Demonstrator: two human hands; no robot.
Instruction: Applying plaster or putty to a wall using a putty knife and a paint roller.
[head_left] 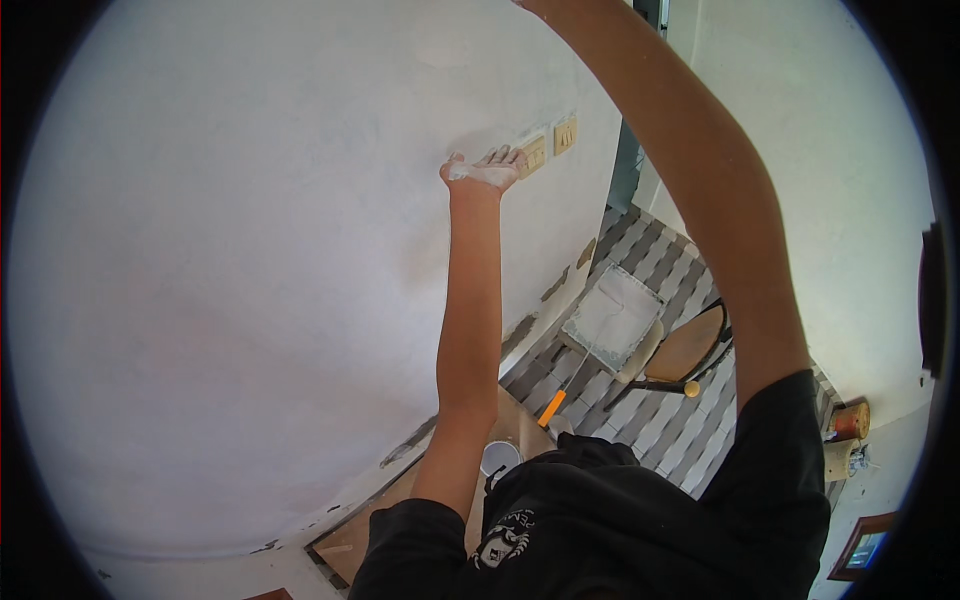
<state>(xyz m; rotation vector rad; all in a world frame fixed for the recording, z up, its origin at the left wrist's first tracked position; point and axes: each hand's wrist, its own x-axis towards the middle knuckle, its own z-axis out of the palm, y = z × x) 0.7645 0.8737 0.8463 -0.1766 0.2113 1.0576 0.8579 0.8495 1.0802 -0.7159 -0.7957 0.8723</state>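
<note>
My left hand is raised in front of the pale wall, palm upward and smeared with white. Its fingers are spread and nothing lies in them. The fingertips are beside a cream switch plate; whether they touch it or the wall I cannot tell. A second switch plate sits a little farther right. My right arm reaches up and across to the top edge, where the picture cuts off my right hand; what it holds or touches is hidden.
On the patterned tiled floor stands a chair beside a white-smeared square board. A tool with an orange handle and thin rod rests against that board. Below me are a bucket and a brown sheet. Containers stand far right.
</note>
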